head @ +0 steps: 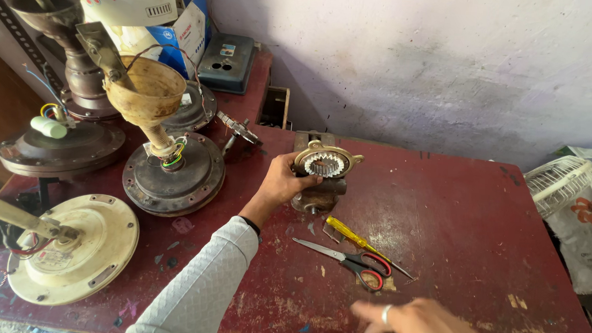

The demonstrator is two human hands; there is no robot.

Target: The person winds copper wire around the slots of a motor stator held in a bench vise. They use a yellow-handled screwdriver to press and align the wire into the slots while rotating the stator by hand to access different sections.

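Observation:
My left hand (pixel 283 181) reaches across the dark red table (pixel 455 215) and grips the side of a round metal stator ring (pixel 326 163) with toothed inner slots, which sits on a small bench vise (pixel 318 195). My right hand (pixel 423 326) hovers blurred near the front edge with fingers spread and a ring on one finger, holding nothing. Between the hands lie red-handled scissors (pixel 357 261) and a yellow-handled screwdriver (pixel 356 239).
Several ceiling fan motors stand at the left: a cream one (pixel 79 246), a brown one with a cream canopy cup (pixel 171 170), and a darker one (pixel 61 144). Cardboard boxes (pixel 181 29) and a grey case (pixel 228 61) sit at the back. A white fan grille (pixel 562 184) leans at the right.

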